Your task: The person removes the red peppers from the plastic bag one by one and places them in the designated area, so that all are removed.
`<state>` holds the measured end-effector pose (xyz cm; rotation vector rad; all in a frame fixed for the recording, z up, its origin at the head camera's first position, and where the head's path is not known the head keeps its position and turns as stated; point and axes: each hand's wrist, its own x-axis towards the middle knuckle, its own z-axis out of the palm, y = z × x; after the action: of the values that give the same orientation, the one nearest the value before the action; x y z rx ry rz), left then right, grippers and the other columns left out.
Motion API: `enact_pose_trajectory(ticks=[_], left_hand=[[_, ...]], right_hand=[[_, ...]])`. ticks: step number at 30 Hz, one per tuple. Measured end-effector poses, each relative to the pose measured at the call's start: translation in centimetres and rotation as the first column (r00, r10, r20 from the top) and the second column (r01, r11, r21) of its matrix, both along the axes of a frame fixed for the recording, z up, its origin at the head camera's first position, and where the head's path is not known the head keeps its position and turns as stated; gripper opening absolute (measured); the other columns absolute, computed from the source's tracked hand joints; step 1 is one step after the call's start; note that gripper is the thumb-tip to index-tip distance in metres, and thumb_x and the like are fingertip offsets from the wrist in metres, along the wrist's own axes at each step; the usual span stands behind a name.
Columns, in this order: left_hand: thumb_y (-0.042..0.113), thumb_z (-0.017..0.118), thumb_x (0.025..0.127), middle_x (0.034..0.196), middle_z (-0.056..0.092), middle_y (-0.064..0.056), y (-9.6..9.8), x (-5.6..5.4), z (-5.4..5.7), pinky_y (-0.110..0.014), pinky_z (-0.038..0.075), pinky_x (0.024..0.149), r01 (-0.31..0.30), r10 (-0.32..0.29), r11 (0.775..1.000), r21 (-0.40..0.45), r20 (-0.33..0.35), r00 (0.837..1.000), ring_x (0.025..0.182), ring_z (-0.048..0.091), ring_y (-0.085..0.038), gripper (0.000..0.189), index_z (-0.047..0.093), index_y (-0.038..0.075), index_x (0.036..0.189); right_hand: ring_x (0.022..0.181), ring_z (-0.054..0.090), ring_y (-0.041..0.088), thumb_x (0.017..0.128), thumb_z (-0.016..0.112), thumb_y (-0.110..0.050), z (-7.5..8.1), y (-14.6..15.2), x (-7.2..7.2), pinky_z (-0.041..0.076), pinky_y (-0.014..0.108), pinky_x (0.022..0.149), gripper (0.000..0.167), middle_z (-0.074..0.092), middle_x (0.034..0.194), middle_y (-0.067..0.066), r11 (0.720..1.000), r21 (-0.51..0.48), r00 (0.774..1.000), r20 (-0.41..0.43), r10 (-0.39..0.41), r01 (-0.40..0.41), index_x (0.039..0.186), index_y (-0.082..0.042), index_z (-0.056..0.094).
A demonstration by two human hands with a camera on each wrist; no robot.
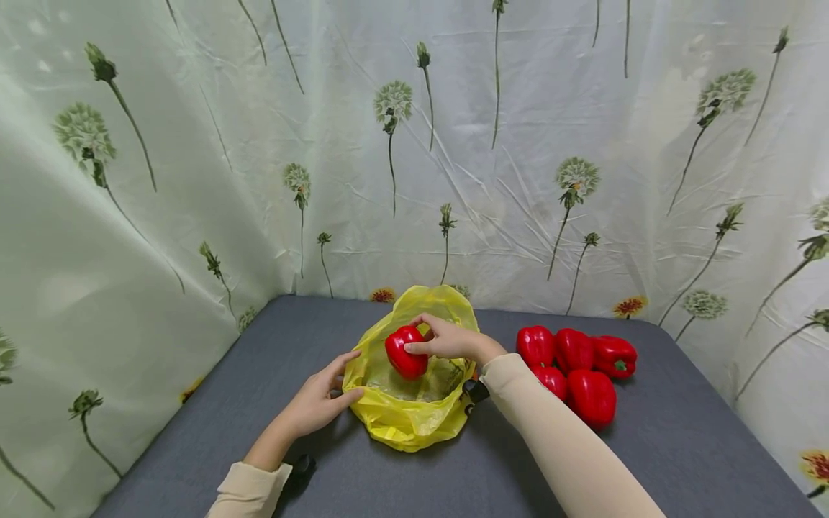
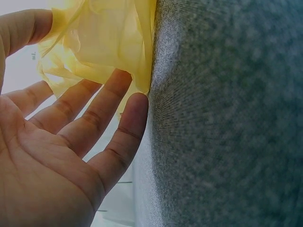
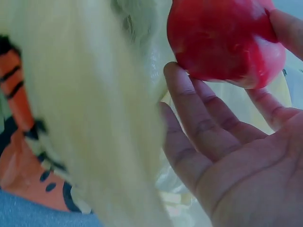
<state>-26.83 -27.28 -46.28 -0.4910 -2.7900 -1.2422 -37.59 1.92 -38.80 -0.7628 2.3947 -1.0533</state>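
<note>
My right hand (image 1: pixel 450 339) holds a shiny red bell pepper (image 1: pixel 406 352) over the mouth of a yellow plastic bag (image 1: pixel 414 424). In the right wrist view, the thumb and fingertips grip the pepper (image 3: pixel 222 40) from its sides, and the palm stays off it. The bag stands with its mouth spread wide on the table. At the bag's left side, my left hand (image 1: pixel 315 401) touches the plastic with its fingers slightly bent. In the left wrist view, those fingers (image 2: pixel 90 113) lie against the yellow plastic (image 2: pixel 109 42). The bag's lower inside is partly hidden.
Several more red bell peppers (image 1: pixel 573 350) lie in a group to the right of the bag, partly behind the right sleeve. The dark grey table (image 1: pixel 259 352) ends at the back and left against a pale curtain (image 1: pixel 350 144) printed with dandelions.
</note>
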Motion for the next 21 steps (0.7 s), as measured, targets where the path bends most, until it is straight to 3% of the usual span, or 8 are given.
enact_pose_trajectory(ticks=[9,17,21], left_hand=[[0.036,0.072,0.105,0.150,0.060,-0.022,-0.1,-0.1,-0.1,-0.047,0.060,0.094,0.006,-0.006,1.000,0.013,0.011,1.000,0.112,0.074,-0.025,0.069,0.041,0.017,0.164],[0.036,0.071,0.105,0.150,0.060,-0.023,0.0,-0.1,0.0,-0.048,0.060,0.095,0.005,-0.005,1.000,0.025,0.030,1.000,0.113,0.074,-0.027,0.070,0.041,0.017,0.165],[0.036,0.072,0.105,0.150,0.060,-0.023,0.0,0.0,0.0,-0.050,0.060,0.095,0.002,-0.003,1.000,0.027,0.036,0.999,0.114,0.074,-0.028,0.070,0.040,0.017,0.165]], right_hand=[[0.115,0.065,0.027,0.104,0.069,-0.043,0.8,1.2,0.3,0.056,0.054,0.100,0.055,0.065,0.133,0.015,0.997,-0.072,0.998,-0.037,-0.044,0.042,0.148,-0.015,0.052],[0.125,0.063,0.032,0.104,0.069,-0.041,1.2,2.4,0.4,0.055,0.059,0.104,0.055,0.061,0.140,0.017,0.988,-0.141,0.997,-0.037,-0.063,0.057,0.150,-0.018,0.049],[0.120,0.065,0.031,0.104,0.069,-0.041,1.2,3.2,0.5,0.056,0.059,0.101,0.055,0.062,0.139,0.018,0.985,-0.153,0.996,-0.045,-0.083,0.075,0.151,-0.019,0.049]])
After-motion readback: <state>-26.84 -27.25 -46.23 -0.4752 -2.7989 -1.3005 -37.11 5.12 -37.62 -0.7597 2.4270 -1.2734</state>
